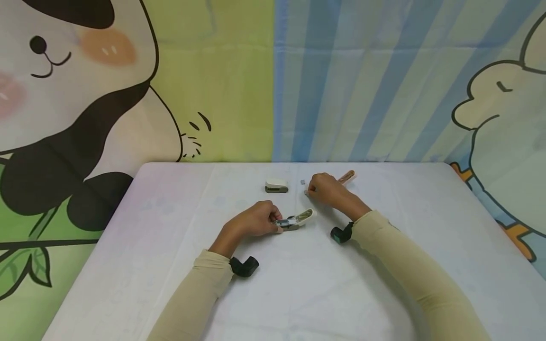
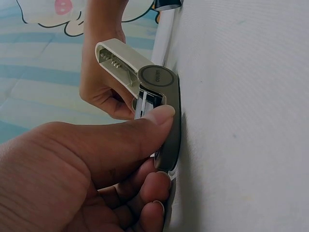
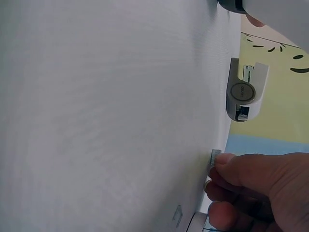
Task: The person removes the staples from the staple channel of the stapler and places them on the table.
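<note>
My left hand (image 1: 258, 219) grips the grey base of a small stapler (image 1: 294, 221), its thumb laid along the base in the left wrist view. The stapler's cream top is swung back, exposing the metal staple channel (image 2: 143, 104). To the right and farther back, my right hand (image 1: 327, 189) is low over the table, thumb and fingers together. It pinches a short ribbed strip of staples (image 3: 216, 156), partly covered by the thumb. A second small grey strip (image 1: 303, 182) lies just beyond its fingertips.
Another white and grey stapler (image 1: 276, 185), closed, stands on the white-covered table (image 1: 264, 293) behind the open one. Past my right hand lies a slim orange object (image 1: 347, 176), partly hidden by it. A printed cloth (image 1: 239, 85) hangs along the table's back edge.
</note>
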### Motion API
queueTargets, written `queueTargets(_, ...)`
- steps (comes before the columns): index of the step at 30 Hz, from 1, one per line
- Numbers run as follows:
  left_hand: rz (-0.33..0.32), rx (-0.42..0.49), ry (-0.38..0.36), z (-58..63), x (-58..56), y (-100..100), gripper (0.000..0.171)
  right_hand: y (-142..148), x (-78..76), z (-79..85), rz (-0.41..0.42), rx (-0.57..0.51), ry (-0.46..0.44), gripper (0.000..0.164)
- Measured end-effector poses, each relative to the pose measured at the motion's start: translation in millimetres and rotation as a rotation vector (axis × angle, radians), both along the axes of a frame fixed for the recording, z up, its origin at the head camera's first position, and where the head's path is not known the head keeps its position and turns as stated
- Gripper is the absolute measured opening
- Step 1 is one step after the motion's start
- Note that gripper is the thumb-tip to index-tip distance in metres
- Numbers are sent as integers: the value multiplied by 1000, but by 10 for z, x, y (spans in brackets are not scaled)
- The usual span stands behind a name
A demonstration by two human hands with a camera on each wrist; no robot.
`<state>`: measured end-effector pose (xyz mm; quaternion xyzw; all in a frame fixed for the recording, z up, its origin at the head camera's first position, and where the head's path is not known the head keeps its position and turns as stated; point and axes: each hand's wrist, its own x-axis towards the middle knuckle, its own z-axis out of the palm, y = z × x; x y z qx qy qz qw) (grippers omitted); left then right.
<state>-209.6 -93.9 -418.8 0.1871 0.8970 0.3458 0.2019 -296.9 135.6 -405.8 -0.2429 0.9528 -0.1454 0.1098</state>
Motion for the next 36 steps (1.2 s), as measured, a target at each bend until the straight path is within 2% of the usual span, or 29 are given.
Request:
queueTargets(8,-18,13,7,-21,-21,-13,15,-1,30,33,-9,-17,34,12)
queueTargets(14,-14,6,1,-18,-26,-18,15,31,82,117,35,-126,52,12)
queueTargets(17,-10,5,-6,-10,-20,-17,15,66,135,156,118,-219,12,17)
queueTargets(21,-5,11,-11,-3,-13,-27,17,112,241,203,256,-299,-133,23)
queueTargets(23,-3,15,-7,-16,-17,-31,18,139,298,224,301,-304,-188,25)
queueTargets(28,-6,40,3,-29,-28,-37,17,216,404,300,347,-275,-206,31)
queueTargets(33,-22,58,29,-46,-33,-53,15,273,479,376,348,-250,-158,28)
queueTargets(36,-28,49,33,-49,-34,-55,15,291,486,360,371,-244,-116,23)
